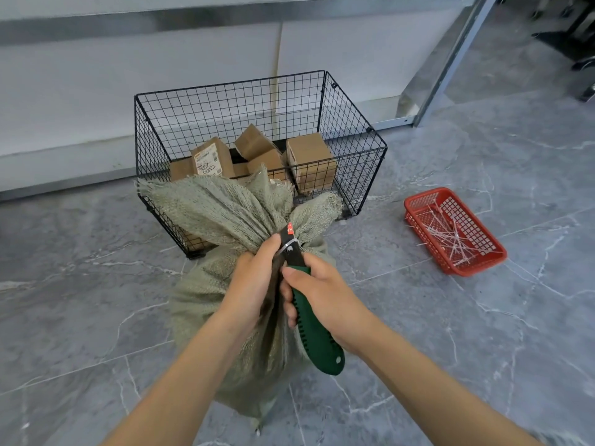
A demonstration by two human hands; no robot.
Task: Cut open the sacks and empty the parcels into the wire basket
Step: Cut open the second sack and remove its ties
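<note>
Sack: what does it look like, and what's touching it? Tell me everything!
The sack is bulging, rough greenish-grey woven cloth, standing on the grey floor before the wire basket. A white tie cinches its neck; the frayed mouth fans out above. The left hand grips the neck, and the knife in the right hand meets the tie.

To my right I see a red plastic tray (473,265) holding white zip ties (450,233), on a grey marbled floor (483,333).
</note>
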